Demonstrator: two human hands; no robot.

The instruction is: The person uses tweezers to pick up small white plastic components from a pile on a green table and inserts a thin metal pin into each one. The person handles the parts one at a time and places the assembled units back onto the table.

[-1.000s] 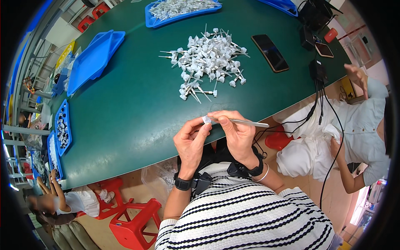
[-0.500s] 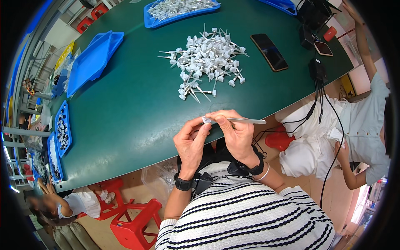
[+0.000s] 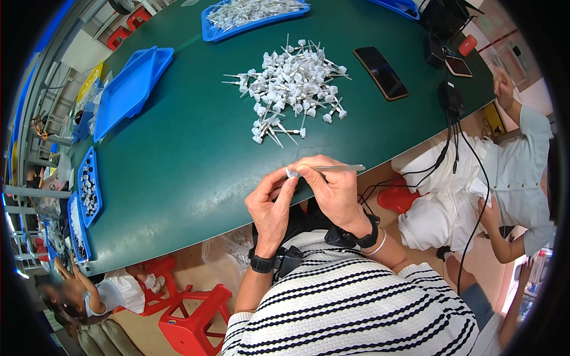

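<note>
While the left hand [image 3: 270, 207] pinches a small white plastic part [image 3: 291, 173], the right hand [image 3: 337, 193] grips a slim silver-metal tool [image 3: 347, 168].

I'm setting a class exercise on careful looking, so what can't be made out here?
All in the head view:
- Front tip of the metal tool: hidden by the right hand.
- Most of the small white piece: covered by fingers of the left hand.
- Far side of the upper blue tray: cut off by the top edge.
- Lower parts of the white heap: buried under others.
</note>
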